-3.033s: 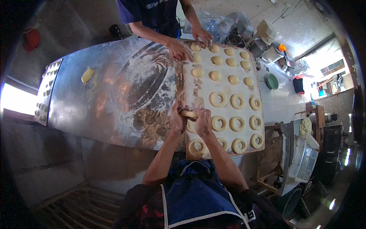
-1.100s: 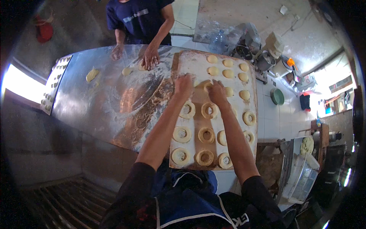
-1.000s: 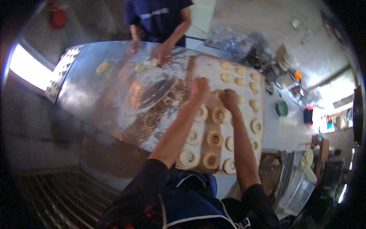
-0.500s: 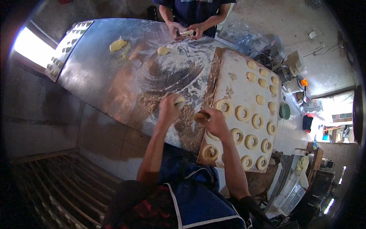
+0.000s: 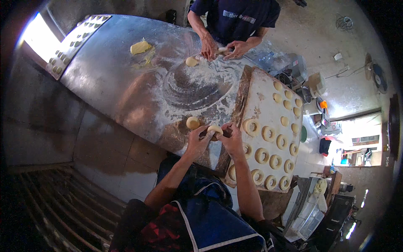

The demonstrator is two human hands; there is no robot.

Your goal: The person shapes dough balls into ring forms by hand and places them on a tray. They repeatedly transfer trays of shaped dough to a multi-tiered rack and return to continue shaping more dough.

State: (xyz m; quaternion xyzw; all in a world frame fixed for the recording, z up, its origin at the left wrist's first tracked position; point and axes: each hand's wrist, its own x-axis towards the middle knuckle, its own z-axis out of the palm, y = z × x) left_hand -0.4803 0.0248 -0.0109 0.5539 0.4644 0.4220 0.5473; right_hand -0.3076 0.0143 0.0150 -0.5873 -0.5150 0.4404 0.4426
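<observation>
A pale piece of dough [image 5: 215,128] is held between my two hands over the near edge of the metal table. My left hand [image 5: 197,141] is closed on its left side, and my right hand [image 5: 231,137] pinches the right side. The dough arches over my fingertips; whether a hole runs through it is hidden. Just beyond my left hand, a round dough ball [image 5: 192,122] lies on the table. To the right, a floured board [image 5: 257,105] carries rows of dough rings [image 5: 268,133] nearest me and plain dough rounds [image 5: 277,98] farther off.
Across the floured metal table [image 5: 109,63], a co-worker's hands [image 5: 224,49] work a piece of dough. A dough ball [image 5: 191,61] and a yellow lump [image 5: 140,47] lie nearby. At the far left stands a tray [image 5: 58,67] of small pieces. Metal bars [image 5: 63,206] run low at left.
My hands were apart, each with a piece; now they meet on one piece of dough. A dough ball now lies beside my left hand. The co-worker's hands have come down nearer the table.
</observation>
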